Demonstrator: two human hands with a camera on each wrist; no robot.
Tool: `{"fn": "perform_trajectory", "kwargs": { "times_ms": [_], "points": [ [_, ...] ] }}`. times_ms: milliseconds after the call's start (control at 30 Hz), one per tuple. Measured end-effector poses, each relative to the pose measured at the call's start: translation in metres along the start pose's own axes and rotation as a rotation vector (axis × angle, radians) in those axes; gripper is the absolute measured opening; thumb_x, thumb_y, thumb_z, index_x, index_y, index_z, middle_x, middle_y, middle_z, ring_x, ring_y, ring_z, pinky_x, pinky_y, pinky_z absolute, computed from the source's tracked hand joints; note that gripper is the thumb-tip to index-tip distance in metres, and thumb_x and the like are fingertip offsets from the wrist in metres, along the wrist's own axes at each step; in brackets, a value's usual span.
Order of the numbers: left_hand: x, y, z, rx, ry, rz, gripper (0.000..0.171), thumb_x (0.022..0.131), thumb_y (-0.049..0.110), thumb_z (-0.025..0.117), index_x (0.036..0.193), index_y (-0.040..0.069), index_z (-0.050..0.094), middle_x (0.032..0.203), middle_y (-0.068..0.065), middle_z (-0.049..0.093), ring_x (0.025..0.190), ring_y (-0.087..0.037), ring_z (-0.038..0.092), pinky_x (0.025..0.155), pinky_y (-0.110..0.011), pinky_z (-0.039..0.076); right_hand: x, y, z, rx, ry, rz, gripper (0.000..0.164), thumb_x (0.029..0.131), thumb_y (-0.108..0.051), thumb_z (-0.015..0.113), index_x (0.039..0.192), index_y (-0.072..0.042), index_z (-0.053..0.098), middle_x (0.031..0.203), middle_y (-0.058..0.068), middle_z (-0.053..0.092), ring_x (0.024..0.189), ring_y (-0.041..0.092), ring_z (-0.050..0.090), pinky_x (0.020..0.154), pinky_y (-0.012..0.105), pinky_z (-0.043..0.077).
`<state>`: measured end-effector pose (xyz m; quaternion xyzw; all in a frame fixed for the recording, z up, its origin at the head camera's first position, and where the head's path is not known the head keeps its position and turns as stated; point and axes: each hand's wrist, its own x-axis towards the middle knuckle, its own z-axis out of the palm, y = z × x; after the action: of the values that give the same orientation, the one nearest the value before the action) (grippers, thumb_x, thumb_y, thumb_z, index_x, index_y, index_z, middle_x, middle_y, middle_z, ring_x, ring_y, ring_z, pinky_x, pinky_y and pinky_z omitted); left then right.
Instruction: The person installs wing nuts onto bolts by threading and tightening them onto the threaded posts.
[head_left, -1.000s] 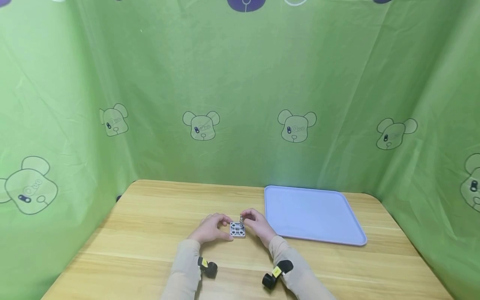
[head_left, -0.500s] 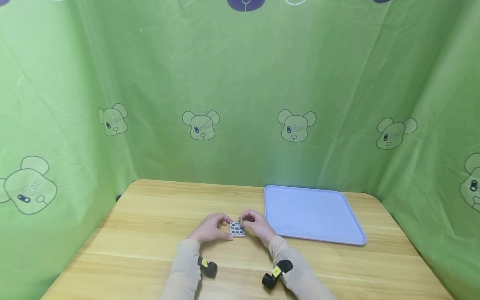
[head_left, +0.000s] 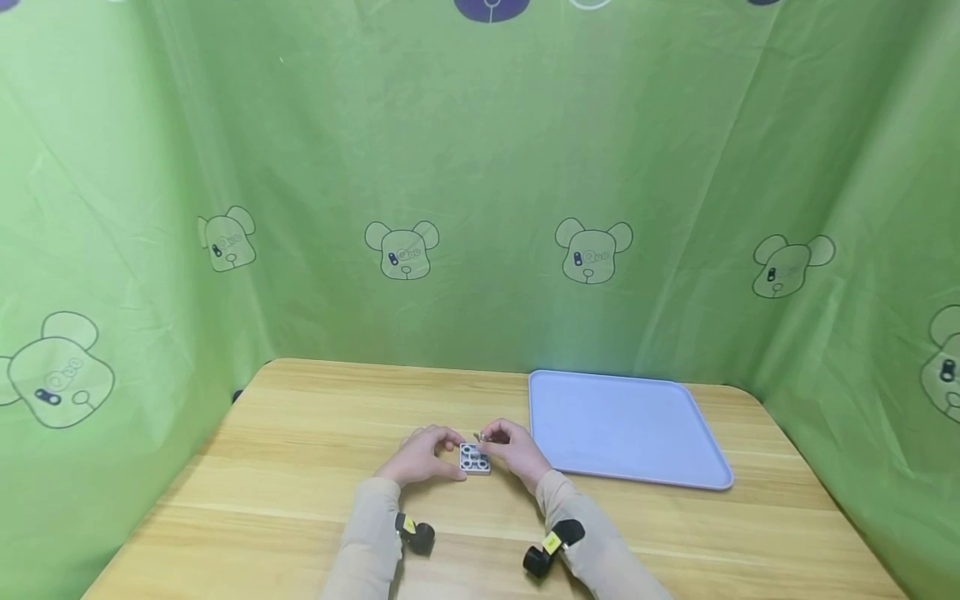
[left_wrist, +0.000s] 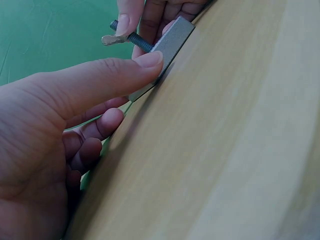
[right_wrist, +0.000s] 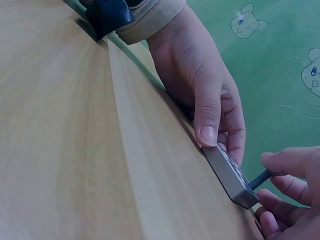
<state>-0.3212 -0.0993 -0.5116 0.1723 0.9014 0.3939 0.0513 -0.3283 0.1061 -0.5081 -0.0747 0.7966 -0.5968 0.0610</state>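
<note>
A small square grey block [head_left: 475, 460] with several round holes lies on the wooden table between the hands. My left hand [head_left: 423, 460] grips its left side, thumb on the near edge and fingers at the far edge. A dark threaded bolt [left_wrist: 142, 44] stands up from the block's far right corner. On the bolt, near its upper end, sits a wing nut [left_wrist: 111, 40] with one flat wing showing. My right hand [head_left: 516, 450] pinches the wing nut between thumb and fingers. Those fingers partly hide the nut in the head view and the right wrist view.
A pale lilac tray [head_left: 626, 429] lies at the back right of the wooden table [head_left: 315, 500], just beyond my right hand. Green curtains [head_left: 480, 167] with bear faces enclose the back and sides. Both wrists carry black cameras.
The right fingers have shifted slightly around the bolt's top, and the wing nut's angle has changed. The block and my left hand have stayed in place.
</note>
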Motion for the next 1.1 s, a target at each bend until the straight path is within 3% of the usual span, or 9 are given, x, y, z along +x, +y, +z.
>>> {"fn": "perform_trajectory", "kwargs": {
  "times_ms": [133,300,433,600,800,1100],
  "points": [
    [-0.0003,-0.0001,0.0005,0.002,0.002,-0.003,0.052,0.065,0.038,0.086,0.111,0.024,0.067,0.100,0.007,0.060,0.095,-0.013,0.048,0.090,-0.042,0.038,-0.0007,-0.0012,-0.0011,0.026,-0.008,0.004,0.020,0.084,-0.014,0.071,0.099,-0.003,0.062,0.103,0.007,0.064,0.098,0.016,0.056,0.090,0.032,0.042],
    [-0.0007,0.0000,0.0009,0.008,0.009,-0.001,0.052,0.065,0.038,0.086,0.111,0.024,0.067,0.100,0.007,0.060,0.095,-0.013,0.047,0.089,-0.041,0.038,-0.0008,-0.0019,-0.0021,0.050,0.001,0.015,0.023,0.095,-0.023,0.054,0.104,-0.003,0.062,0.110,0.009,0.066,0.104,0.019,0.058,0.094,0.038,0.044],
    [0.0001,-0.0002,0.0011,0.011,0.012,-0.004,0.051,0.064,0.038,0.086,0.110,0.025,0.067,0.099,0.008,0.060,0.094,-0.013,0.047,0.089,-0.041,0.038,-0.0013,-0.0027,-0.0023,0.055,0.011,0.023,0.024,0.095,-0.018,0.048,0.105,-0.002,0.062,0.113,0.011,0.066,0.104,0.020,0.059,0.092,0.037,0.046],
    [0.0005,-0.0005,0.0009,0.013,0.012,-0.007,0.051,0.064,0.039,0.086,0.110,0.026,0.067,0.099,0.008,0.060,0.094,-0.013,0.047,0.089,-0.041,0.038,0.0001,-0.0019,-0.0019,0.055,0.008,0.021,0.021,0.086,-0.009,0.052,0.104,-0.002,0.062,0.114,0.011,0.065,0.103,0.019,0.056,0.090,0.033,0.044],
    [0.0007,-0.0013,0.0010,0.011,0.008,-0.001,0.051,0.065,0.039,0.085,0.110,0.026,0.067,0.099,0.008,0.060,0.094,-0.012,0.047,0.090,-0.042,0.037,-0.0006,-0.0003,-0.0014,0.068,-0.013,-0.015,0.028,0.085,-0.004,0.061,0.112,0.001,0.060,0.116,0.016,0.064,0.108,0.021,0.057,0.104,0.044,0.042],
    [0.0017,-0.0030,0.0015,0.005,0.005,-0.001,0.052,0.064,0.040,0.085,0.111,0.026,0.067,0.099,0.008,0.061,0.095,-0.013,0.048,0.091,-0.042,0.036,-0.0016,-0.0004,-0.0016,0.036,-0.035,-0.027,0.027,0.084,-0.004,0.064,0.111,-0.001,0.063,0.113,0.016,0.064,0.103,0.018,0.057,0.095,0.033,0.044]
  ]
}}
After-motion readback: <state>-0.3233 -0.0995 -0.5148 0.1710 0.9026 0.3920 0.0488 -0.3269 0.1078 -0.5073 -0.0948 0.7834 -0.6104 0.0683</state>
